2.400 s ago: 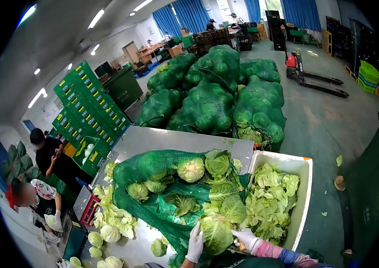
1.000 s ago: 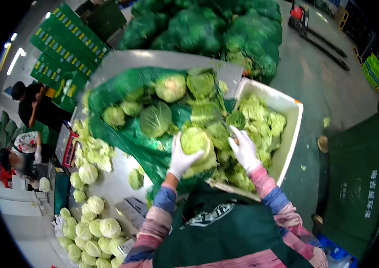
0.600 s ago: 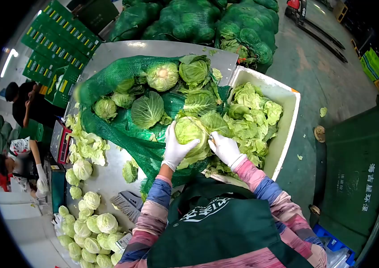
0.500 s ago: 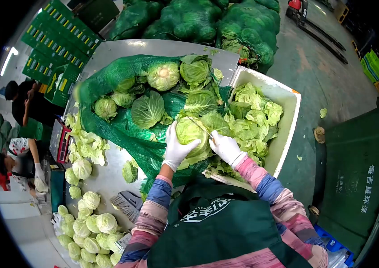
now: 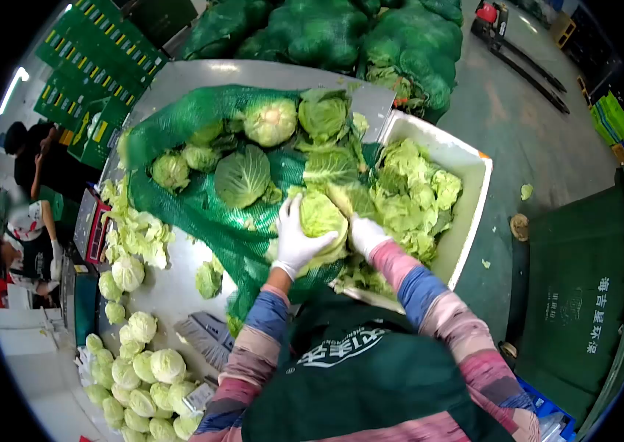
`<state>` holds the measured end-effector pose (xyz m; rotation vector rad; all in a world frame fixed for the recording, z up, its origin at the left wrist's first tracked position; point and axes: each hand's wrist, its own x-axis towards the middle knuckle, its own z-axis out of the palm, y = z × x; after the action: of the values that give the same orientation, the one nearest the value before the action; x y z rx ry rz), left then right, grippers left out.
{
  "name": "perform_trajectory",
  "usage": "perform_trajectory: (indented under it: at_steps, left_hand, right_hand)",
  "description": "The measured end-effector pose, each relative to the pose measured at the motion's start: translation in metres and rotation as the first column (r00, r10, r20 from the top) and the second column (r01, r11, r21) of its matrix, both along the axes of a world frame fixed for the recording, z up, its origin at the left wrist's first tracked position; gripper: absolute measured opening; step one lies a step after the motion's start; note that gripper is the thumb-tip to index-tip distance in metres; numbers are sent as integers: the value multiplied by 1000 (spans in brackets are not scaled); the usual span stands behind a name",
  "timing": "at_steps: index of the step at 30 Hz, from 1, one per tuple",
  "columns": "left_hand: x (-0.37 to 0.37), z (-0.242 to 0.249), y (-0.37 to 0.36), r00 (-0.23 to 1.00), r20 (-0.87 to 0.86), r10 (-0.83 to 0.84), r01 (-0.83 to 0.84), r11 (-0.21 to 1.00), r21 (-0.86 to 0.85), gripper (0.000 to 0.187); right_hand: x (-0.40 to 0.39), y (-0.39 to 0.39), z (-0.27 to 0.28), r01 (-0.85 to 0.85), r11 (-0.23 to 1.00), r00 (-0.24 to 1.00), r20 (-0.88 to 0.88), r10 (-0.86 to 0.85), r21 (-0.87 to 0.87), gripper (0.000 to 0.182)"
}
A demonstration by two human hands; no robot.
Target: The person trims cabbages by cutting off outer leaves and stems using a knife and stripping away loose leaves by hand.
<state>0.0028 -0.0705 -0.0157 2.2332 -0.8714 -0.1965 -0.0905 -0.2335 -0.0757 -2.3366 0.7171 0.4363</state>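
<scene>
In a white glove, my left hand [image 5: 295, 237] is spread against the left side of a pale green cabbage [image 5: 322, 219] and holds it. My gloved right hand [image 5: 368, 236] is at the cabbage's right side, its fingers partly hidden behind a leaf; no knife shows in it now. Under and behind them lies a green mesh bag [image 5: 201, 214] with more cabbages, among them a trimmed-looking head [image 5: 270, 121] and a loose dark leaf [image 5: 242, 177]. To the right a white foam box [image 5: 474, 214] holds loose leaves [image 5: 418, 193].
Many pale cabbages [image 5: 168, 366] and a grey-white glove or cloth [image 5: 209, 337] lie on the metal table [image 5: 179, 283]. Full mesh sacks [image 5: 315, 33] stand behind. A green bin [image 5: 584, 295] is at the right. Two people [image 5: 32, 243] are at the left.
The cabbage has turned and tilted under my hands. My right hand has moved slightly inward behind its right side, and the thin blade seen before no longer shows. The view has shifted slightly.
</scene>
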Motion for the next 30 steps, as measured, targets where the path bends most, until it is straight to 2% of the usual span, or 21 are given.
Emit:
perform_trajectory:
  at_steps: [1,3,4,5,7,8,9,10,11,13,15,16,17,19,20,22,23,25,28,29,30]
  left_hand:
    - [5,-1,14,996,-78,-33,28,998,-64,105]
    - [17,-1,46,983,-167,-79,77,997,-18,113]
    - [19,1,64,983,-175,-54,69,994,80,116]
    - [22,-4,83,990,-131,-55,70,991,115,119]
    - [18,-24,113,972,-232,-19,33,998,55,118]
    - [5,2,106,764,-632,132,-201,979,-39,114]
    - [-9,27,91,382,-909,164,-444,896,-25,110]
    - [-15,22,85,345,-925,160,-539,840,-55,98]
    - [-22,15,77,334,-918,214,-626,779,-46,92]
    - [-25,2,75,380,-896,228,-645,760,-81,90]
    - [-30,0,79,397,-881,258,-643,763,-66,90]
    - [-31,-1,79,424,-859,286,-630,775,-53,90]
    - [-32,-2,80,425,-859,285,-630,775,-55,90]
    - [-31,-5,81,397,-892,216,-682,720,-129,88]
    - [-31,-7,80,395,-894,214,-677,725,-125,88]
    - [-30,-12,73,477,-841,256,-649,747,-140,85]
    - [-30,-15,71,475,-843,252,-649,747,-142,85]
    - [-29,-20,74,498,-828,257,-673,717,-182,82]
    - [-25,-39,79,598,-749,286,-631,744,-220,80]
    - [-25,-38,78,597,-751,283,-630,745,-220,80]
    - [-26,-33,78,595,-750,289,-629,748,-212,78]
  right_hand:
    - [3,-6,-2,-29,999,999,-21,30,38,35]
    - [-4,-2,13,-6,995,997,75,-1,98,39]
    - [-7,1,0,57,982,986,146,-83,178,43]
    - [-10,9,18,60,963,981,161,-105,264,46]
    - [-10,33,40,143,879,972,104,-212,455,49]
    - [-9,46,19,55,927,963,226,-147,371,52]
    - [-11,61,4,28,975,925,365,-108,218,52]
    - [-11,63,12,44,935,938,307,-160,353,51]
    - [-11,63,26,69,875,949,240,-206,479,50]
    - [-16,46,44,227,595,888,87,-452,771,45]
    - [-10,17,47,444,289,643,-76,-762,848,39]
    - [-12,-2,43,561,217,494,-113,-862,799,39]
    - [-14,-13,41,562,314,488,-1,-873,765,36]
    - [-26,-12,33,492,633,664,212,-717,597,31]
    - [-29,-7,21,313,886,789,425,-443,343,27]
    - [-31,25,26,128,965,788,567,-238,228,24]
    - [-27,35,33,75,988,871,474,-132,136,25]
    - [-19,56,46,4,989,856,511,-78,145,32]
    - [-2,68,31,-93,991,898,422,124,-94,51]
    - [5,60,35,-90,991,899,420,122,-96,51]
    - [10,50,43,-8,995,928,370,-30,101,50]
